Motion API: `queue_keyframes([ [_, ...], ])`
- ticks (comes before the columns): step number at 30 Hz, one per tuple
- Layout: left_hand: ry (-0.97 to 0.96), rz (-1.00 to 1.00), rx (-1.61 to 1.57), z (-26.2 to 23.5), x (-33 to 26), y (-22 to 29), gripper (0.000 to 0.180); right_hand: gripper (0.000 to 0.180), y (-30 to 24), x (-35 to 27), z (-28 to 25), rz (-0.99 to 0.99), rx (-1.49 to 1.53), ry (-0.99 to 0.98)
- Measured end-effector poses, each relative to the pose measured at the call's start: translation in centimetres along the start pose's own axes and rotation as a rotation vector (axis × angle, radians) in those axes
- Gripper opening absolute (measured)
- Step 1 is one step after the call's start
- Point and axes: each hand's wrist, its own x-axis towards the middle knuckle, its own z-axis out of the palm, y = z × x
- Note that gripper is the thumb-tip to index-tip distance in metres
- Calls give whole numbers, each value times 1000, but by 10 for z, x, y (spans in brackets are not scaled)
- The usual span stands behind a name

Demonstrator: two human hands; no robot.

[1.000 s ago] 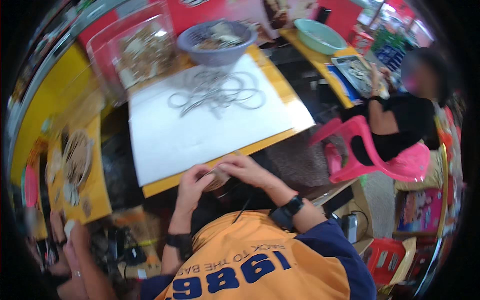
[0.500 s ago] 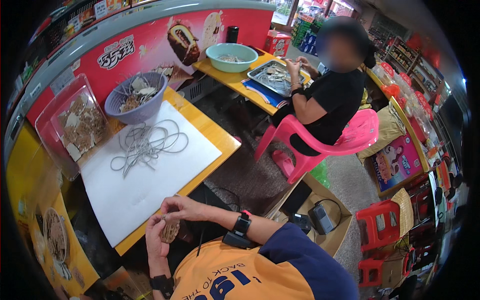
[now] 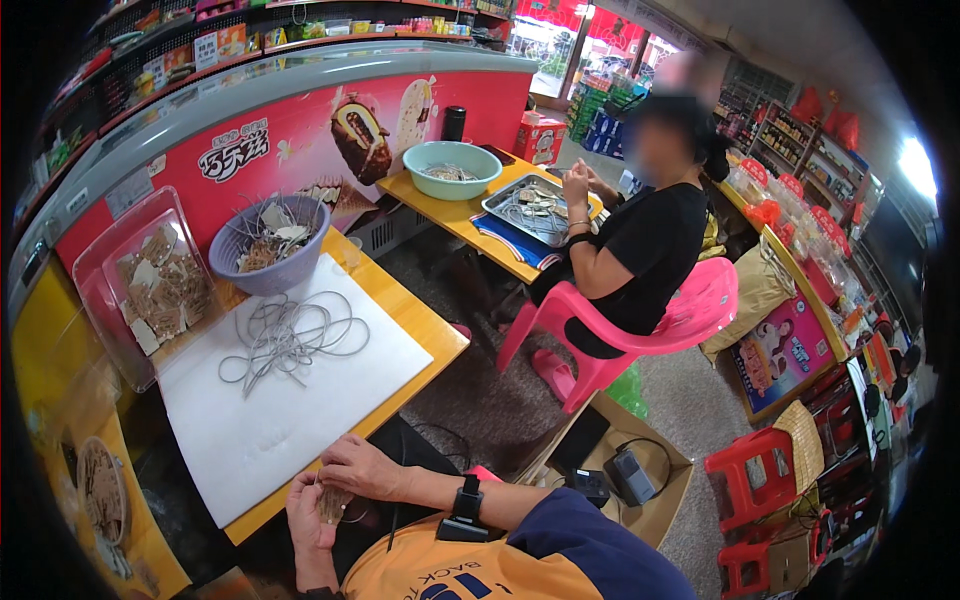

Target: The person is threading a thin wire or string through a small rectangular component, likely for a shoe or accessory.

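Low at the table's near edge, my left hand [image 3: 308, 520] has its fingers closed round a small, flat, brownish bundle [image 3: 334, 504] with a coarse, fibrous look. My right hand [image 3: 362, 467] bends over the top of it, fingers pinched together by the left fingertips. A thin pale strand shows beside the bundle; whether the right fingers grip it or the bundle is hidden. Beyond my hands lies a white board [image 3: 270, 430] on the yellow table. Loose grey cord [image 3: 290, 345] is heaped in loops on the board.
A purple basket [image 3: 225, 255] and a clear-walled tray [image 3: 150, 365], both with dried brown and pale pieces, stand at the board's far side. A co-worker [image 3: 650, 240] sits on a pink chair [image 3: 690, 315] by a metal tray [image 3: 560, 240]. An open cardboard box [image 3: 655, 505] is at my right.
The view has tilted up, so the hands sit lower in it. My right hand has turned further over the bundle. The co-worker's hands have risen slightly away from the tray.
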Motion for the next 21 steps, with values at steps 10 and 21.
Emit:
queue_keyframes([
  [10,26,25,60,0,1,-2,10,15,-1,1,-3,-52,-9,12],
  [21,45,-9,48,-2,2,-4,11,16,2,-2,3,-53,-62,-47],
])
